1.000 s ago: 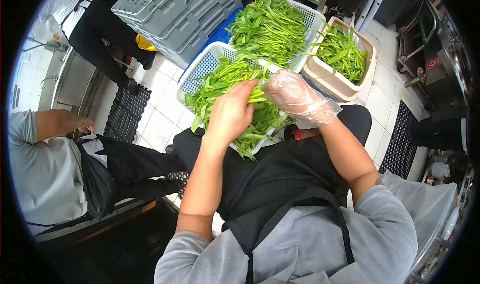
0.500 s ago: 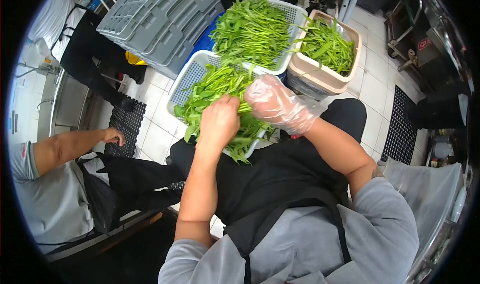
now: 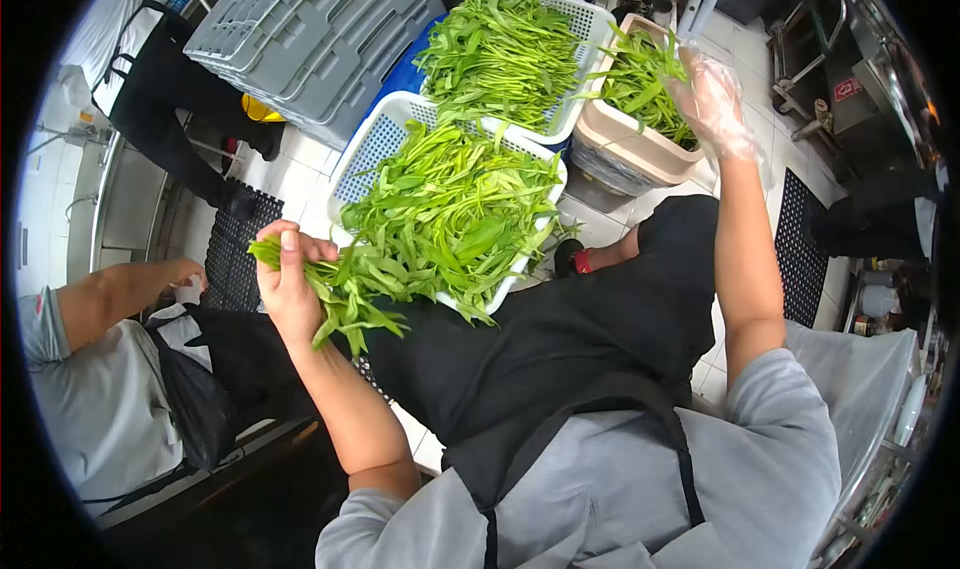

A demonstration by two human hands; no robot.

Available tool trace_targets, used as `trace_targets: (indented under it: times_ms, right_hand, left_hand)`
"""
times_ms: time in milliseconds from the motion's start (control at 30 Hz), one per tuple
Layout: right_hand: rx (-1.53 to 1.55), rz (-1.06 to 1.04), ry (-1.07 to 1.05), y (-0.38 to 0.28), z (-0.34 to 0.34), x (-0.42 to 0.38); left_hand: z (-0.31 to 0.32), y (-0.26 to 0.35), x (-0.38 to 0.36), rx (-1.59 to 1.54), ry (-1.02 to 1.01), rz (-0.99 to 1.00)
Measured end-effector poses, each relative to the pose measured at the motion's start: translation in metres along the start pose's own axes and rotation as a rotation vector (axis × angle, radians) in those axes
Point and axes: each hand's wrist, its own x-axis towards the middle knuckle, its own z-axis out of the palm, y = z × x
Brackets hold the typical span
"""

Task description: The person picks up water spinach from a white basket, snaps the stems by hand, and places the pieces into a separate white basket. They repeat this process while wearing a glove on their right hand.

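Note:
My left hand (image 3: 292, 294), bare, is closed around a small bunch of water spinach (image 3: 355, 294), held at the near left corner of the front white basket (image 3: 345, 184). Its leaves hang to the right, over the basket's edge and my lap. Loose water spinach (image 3: 455, 209) fills that basket. My right hand (image 3: 715, 104), in a clear plastic glove, is over the right side of the beige bin (image 3: 610, 129). The fingers look apart, close to the greens (image 3: 645, 79) in the bin; their tips are partly hidden.
Behind the front basket is another white basket (image 3: 592, 24) heaped with long-stemmed greens. Stacked grey crates (image 3: 310, 39) stand at the back left. A co-worker's arm (image 3: 125, 294) is at the left, and another person's dark-clothed legs (image 3: 165, 99) are farther back.
My hands have separated from above the front basket. The left has moved left and nearer with a bunch of water spinach; the right has swung right to the beige bin.

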Motion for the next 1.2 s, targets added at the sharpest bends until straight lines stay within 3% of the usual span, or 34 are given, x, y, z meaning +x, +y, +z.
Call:
trace_targets:
  times_ms: [67, 100, 133, 167, 233, 300, 367, 467, 567, 633, 700, 733, 833, 933, 1033, 1067, 1133, 1200]
  right_hand:
    - [0.001, -0.040, 0.051, -0.016, 0.020, -0.008]
    - [0.176, -0.001, -0.050, -0.049, 0.017, -0.020]
    - [0.350, -0.121, -0.150, -0.064, 0.033, -0.034]
    - [0.307, -0.152, -0.419, -0.091, 0.043, -0.046]
    - [0.486, -0.513, -0.185, -0.125, 0.096, -0.086]
    - [0.416, -0.514, -0.420, -0.162, 0.106, -0.091]
    - [0.329, -0.537, -0.420, -0.170, 0.135, -0.100]
    - [0.618, -0.526, -0.161, -0.169, 0.126, -0.098]
    - [0.505, -0.579, -0.302, -0.173, 0.114, -0.079]
    - [0.558, -0.619, -0.187, -0.176, 0.109, -0.077]
    - [0.617, -0.629, -0.164, -0.181, 0.102, -0.074]
    - [0.632, -0.626, -0.147, -0.181, 0.104, -0.076]
    - [0.646, -0.592, -0.154, -0.179, 0.110, -0.082]
    - [0.628, -0.532, -0.265, -0.175, 0.110, -0.085]
    - [0.824, -0.453, -0.251, -0.174, 0.116, -0.089]
    - [0.975, -0.401, -0.185, -0.173, 0.126, -0.092]
    - [0.965, -0.351, -0.147, -0.174, 0.119, -0.086]
    - [0.652, -0.361, -0.206, -0.173, 0.105, -0.066]
  left_hand:
    - [-0.001, 0.002, -0.004, 0.097, -0.027, 0.025]
    - [-0.001, 0.003, -0.007, 0.146, -0.039, 0.031]
    - [0.004, 0.003, -0.009, 0.315, -0.051, -0.011]
    - [0.013, 0.001, -0.011, 0.392, -0.061, -0.046]
    - [0.035, -0.015, -0.012, 0.525, -0.108, -0.070]
    - [0.055, -0.025, -0.014, 0.693, -0.156, -0.023]
    - [0.065, -0.030, -0.016, 0.763, -0.196, -0.033]
    - [0.069, -0.040, -0.020, 0.837, -0.265, -0.048]
    - [0.086, -0.051, -0.021, 0.920, -0.313, 0.020]
    - [0.103, -0.066, -0.014, 0.983, -0.305, 0.133]
    - [0.119, -0.071, -0.010, 1.064, -0.336, -0.013]
    - [0.122, -0.081, -0.012, 1.135, -0.309, 0.040]
    - [0.135, -0.087, -0.022, 1.176, -0.195, -0.037]
    - [0.133, -0.110, -0.028, 1.206, -0.204, -0.053]
    - [0.121, -0.137, -0.029, 1.143, -0.134, 0.258]
    - [0.116, -0.143, -0.029, 1.002, -0.091, 0.171]
    - [0.111, -0.129, -0.033, 0.715, -0.012, 0.001]
    - [0.105, -0.107, -0.031, 0.461, 0.072, -0.060]
